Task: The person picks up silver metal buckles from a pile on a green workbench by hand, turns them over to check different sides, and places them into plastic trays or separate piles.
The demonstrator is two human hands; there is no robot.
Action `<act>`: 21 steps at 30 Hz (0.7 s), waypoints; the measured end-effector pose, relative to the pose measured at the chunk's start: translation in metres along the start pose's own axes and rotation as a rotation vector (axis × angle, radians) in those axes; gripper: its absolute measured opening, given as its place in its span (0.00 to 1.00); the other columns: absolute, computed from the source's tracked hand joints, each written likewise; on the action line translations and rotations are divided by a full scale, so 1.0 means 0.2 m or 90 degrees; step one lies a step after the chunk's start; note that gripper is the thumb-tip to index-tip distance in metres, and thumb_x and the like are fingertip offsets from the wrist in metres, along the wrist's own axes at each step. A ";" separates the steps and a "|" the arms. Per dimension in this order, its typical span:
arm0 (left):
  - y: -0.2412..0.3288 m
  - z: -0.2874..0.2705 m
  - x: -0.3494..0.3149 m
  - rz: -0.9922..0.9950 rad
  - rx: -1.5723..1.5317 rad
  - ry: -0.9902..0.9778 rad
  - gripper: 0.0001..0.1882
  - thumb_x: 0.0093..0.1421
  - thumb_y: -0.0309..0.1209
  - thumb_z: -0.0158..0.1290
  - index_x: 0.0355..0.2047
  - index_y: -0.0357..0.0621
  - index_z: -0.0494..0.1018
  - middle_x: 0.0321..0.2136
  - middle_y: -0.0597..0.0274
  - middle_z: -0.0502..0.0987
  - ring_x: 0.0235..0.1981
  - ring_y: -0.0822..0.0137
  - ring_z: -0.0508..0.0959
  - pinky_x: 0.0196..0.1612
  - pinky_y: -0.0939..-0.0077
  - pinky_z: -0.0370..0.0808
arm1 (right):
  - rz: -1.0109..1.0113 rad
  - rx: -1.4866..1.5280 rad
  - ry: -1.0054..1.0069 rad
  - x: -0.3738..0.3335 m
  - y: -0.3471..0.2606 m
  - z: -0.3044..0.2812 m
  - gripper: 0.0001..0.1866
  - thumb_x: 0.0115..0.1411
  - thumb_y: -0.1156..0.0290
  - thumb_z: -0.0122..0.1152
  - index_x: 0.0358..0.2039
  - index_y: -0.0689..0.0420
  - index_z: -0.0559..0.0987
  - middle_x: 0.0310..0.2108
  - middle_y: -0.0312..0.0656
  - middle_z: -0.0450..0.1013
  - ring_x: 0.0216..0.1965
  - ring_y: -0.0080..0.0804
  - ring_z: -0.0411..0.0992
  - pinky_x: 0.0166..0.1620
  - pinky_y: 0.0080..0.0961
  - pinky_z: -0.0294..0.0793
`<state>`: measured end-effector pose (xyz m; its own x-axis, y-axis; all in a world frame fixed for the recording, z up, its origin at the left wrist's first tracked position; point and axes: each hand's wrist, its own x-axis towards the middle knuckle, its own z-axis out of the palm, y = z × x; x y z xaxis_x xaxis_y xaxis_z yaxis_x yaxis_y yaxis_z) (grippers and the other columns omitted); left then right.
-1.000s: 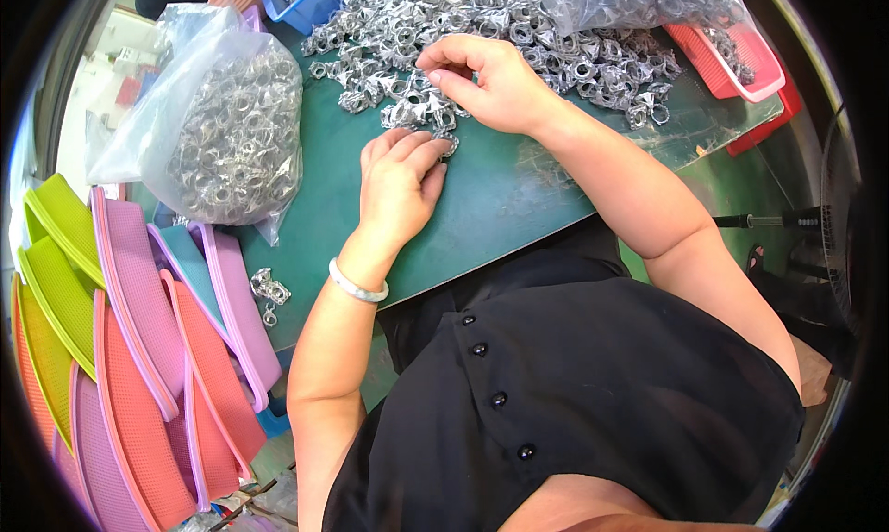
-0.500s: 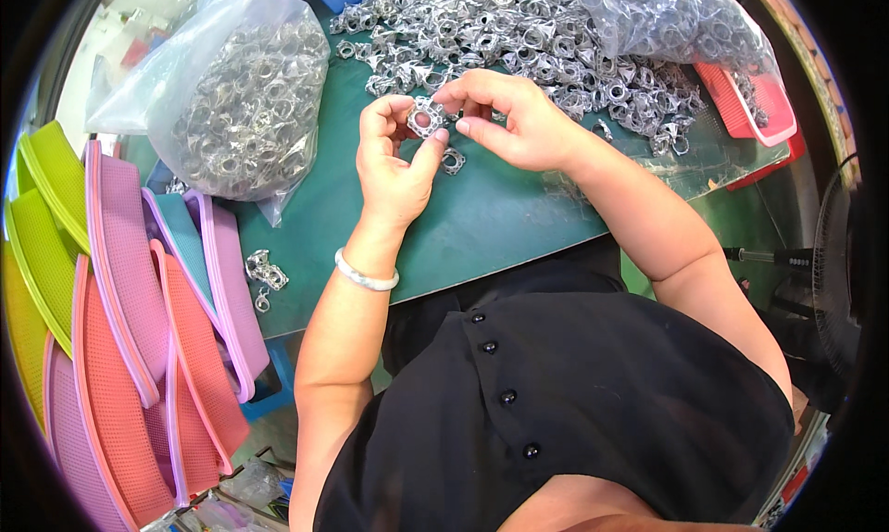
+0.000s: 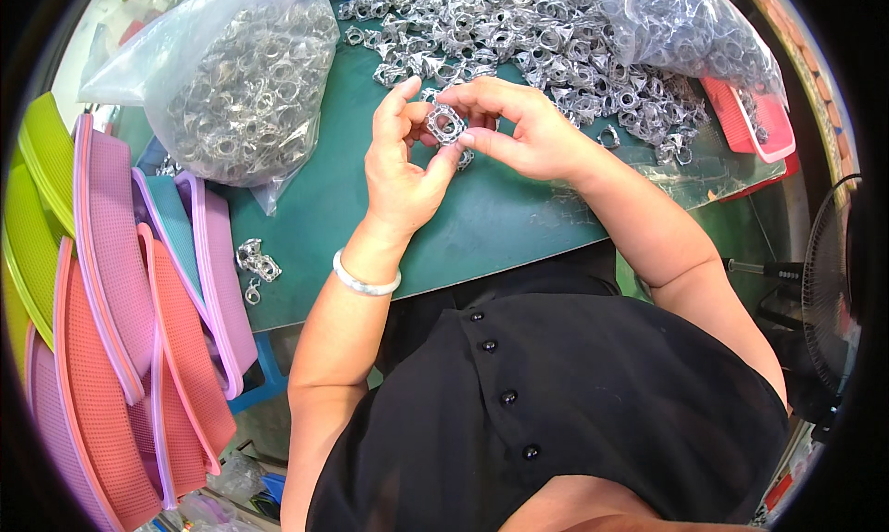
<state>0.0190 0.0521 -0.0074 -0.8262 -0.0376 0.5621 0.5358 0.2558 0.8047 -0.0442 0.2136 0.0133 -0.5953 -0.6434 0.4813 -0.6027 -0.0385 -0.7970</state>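
A silver metal ring casting (image 3: 446,125), with an oval openwork head, is pinched between my two hands above the green table. My left hand (image 3: 401,175) grips it from the left, thumb below and fingers curled behind; a pale bangle (image 3: 366,285) circles that wrist. From the right, my right hand (image 3: 523,134) has its thumb against the lower edge and its bent index finger at the top. Another small silver piece shows partly below my fingers. Beyond the hands spreads a large heap of similar ring castings (image 3: 519,32).
A clear bag (image 3: 250,97) full of castings stands at left, another bag (image 3: 690,27) at far right beside a pink basket (image 3: 776,125). Stacked coloured baskets (image 3: 111,254) crowd the left edge. A few loose castings (image 3: 257,262) lie near them. A fan (image 3: 824,291) stands at right.
The ring casting has turned so its oval head faces upward more fully. My right thumb has come onto its edge, and both hands have shifted slightly right.
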 end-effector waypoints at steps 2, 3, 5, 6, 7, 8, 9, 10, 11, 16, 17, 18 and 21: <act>0.00 0.00 0.00 -0.006 -0.017 -0.003 0.36 0.46 0.14 0.55 0.55 0.40 0.54 0.34 0.61 0.69 0.34 0.72 0.71 0.38 0.79 0.71 | 0.012 0.017 -0.010 0.00 0.00 0.00 0.19 0.49 0.78 0.60 0.44 0.60 0.72 0.29 0.37 0.69 0.26 0.21 0.66 0.31 0.19 0.69; 0.00 -0.01 -0.01 -0.009 -0.025 -0.004 0.36 0.46 0.13 0.54 0.55 0.40 0.54 0.34 0.61 0.69 0.35 0.72 0.71 0.38 0.79 0.71 | 0.017 0.025 -0.015 0.00 0.01 0.00 0.18 0.49 0.78 0.59 0.43 0.60 0.72 0.29 0.37 0.69 0.26 0.21 0.66 0.31 0.19 0.69; 0.00 -0.02 0.00 -0.035 -0.037 -0.011 0.36 0.45 0.13 0.54 0.55 0.39 0.54 0.35 0.61 0.68 0.36 0.72 0.71 0.39 0.79 0.70 | 0.027 0.041 -0.017 0.01 0.00 0.00 0.18 0.49 0.78 0.60 0.43 0.60 0.72 0.28 0.36 0.69 0.27 0.20 0.66 0.31 0.19 0.68; 0.00 -0.02 -0.01 -0.047 -0.042 -0.014 0.36 0.45 0.13 0.53 0.55 0.39 0.54 0.36 0.61 0.67 0.36 0.72 0.70 0.39 0.79 0.70 | 0.031 0.048 -0.019 0.00 -0.01 0.01 0.17 0.49 0.77 0.60 0.42 0.60 0.72 0.28 0.36 0.69 0.27 0.20 0.66 0.30 0.19 0.68; -0.01 -0.02 -0.01 -0.052 -0.049 0.010 0.36 0.43 0.15 0.55 0.54 0.37 0.56 0.34 0.59 0.69 0.34 0.72 0.71 0.35 0.81 0.71 | 0.048 0.054 -0.039 0.01 -0.02 0.00 0.17 0.49 0.77 0.60 0.41 0.60 0.72 0.28 0.34 0.69 0.27 0.19 0.66 0.30 0.18 0.68; -0.01 -0.01 0.00 -0.046 -0.060 0.011 0.36 0.43 0.16 0.56 0.54 0.38 0.57 0.34 0.60 0.69 0.34 0.72 0.71 0.35 0.80 0.71 | 0.076 0.104 -0.046 0.01 0.00 -0.01 0.16 0.50 0.76 0.60 0.41 0.60 0.71 0.28 0.34 0.69 0.28 0.18 0.66 0.30 0.17 0.67; -0.01 -0.01 0.01 -0.047 -0.038 0.011 0.35 0.42 0.16 0.57 0.53 0.38 0.58 0.34 0.60 0.69 0.33 0.72 0.71 0.34 0.80 0.71 | 0.106 0.127 -0.030 0.01 0.01 -0.01 0.16 0.50 0.76 0.60 0.40 0.60 0.71 0.29 0.33 0.69 0.28 0.17 0.66 0.30 0.17 0.67; -0.02 -0.01 0.01 -0.046 -0.014 0.013 0.35 0.42 0.17 0.58 0.52 0.38 0.59 0.34 0.60 0.69 0.33 0.72 0.71 0.34 0.80 0.71 | 0.133 0.152 -0.016 0.02 0.01 -0.03 0.15 0.50 0.75 0.60 0.40 0.60 0.71 0.29 0.33 0.69 0.28 0.17 0.65 0.30 0.16 0.66; -0.02 -0.02 0.01 -0.035 0.023 0.022 0.34 0.42 0.18 0.58 0.52 0.38 0.60 0.34 0.60 0.69 0.33 0.71 0.71 0.33 0.80 0.70 | 0.171 0.151 -0.014 0.05 -0.02 -0.05 0.15 0.50 0.74 0.60 0.39 0.60 0.72 0.29 0.33 0.70 0.28 0.17 0.66 0.31 0.17 0.68; -0.03 -0.07 0.03 -0.055 0.100 0.068 0.27 0.44 0.22 0.58 0.47 0.38 0.65 0.32 0.61 0.70 0.29 0.72 0.70 0.31 0.81 0.70 | 0.247 -0.178 -0.194 0.46 -0.05 -0.23 0.15 0.49 0.71 0.61 0.37 0.63 0.72 0.25 0.38 0.72 0.27 0.19 0.69 0.32 0.19 0.70; -0.02 -0.08 0.03 -0.065 0.102 0.046 0.26 0.48 0.20 0.56 0.49 0.35 0.63 0.33 0.62 0.68 0.32 0.75 0.69 0.33 0.84 0.69 | 0.225 -0.282 -0.174 0.58 -0.07 -0.25 0.14 0.49 0.69 0.60 0.36 0.63 0.73 0.22 0.39 0.72 0.24 0.20 0.69 0.29 0.20 0.70; -0.03 -0.10 0.02 -0.070 0.106 0.053 0.25 0.48 0.20 0.56 0.48 0.35 0.64 0.33 0.62 0.68 0.32 0.75 0.69 0.33 0.84 0.69 | 0.296 -0.270 -0.176 0.73 -0.06 -0.28 0.14 0.49 0.69 0.59 0.36 0.62 0.73 0.19 0.38 0.71 0.22 0.21 0.69 0.27 0.21 0.70; -0.04 -0.11 0.05 -0.075 0.084 0.054 0.23 0.49 0.20 0.55 0.47 0.35 0.65 0.33 0.62 0.68 0.30 0.76 0.69 0.33 0.85 0.69 | 0.217 -0.257 0.047 1.08 0.07 -0.44 0.15 0.50 0.61 0.60 0.30 0.60 0.77 0.24 0.43 0.75 0.27 0.26 0.73 0.36 0.26 0.72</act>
<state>0.0099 0.0281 -0.0039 -0.8611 -0.1547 0.4843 0.4046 0.3684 0.8370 -0.2287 0.1405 0.1378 -0.8206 -0.5115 0.2551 -0.5159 0.4706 -0.7158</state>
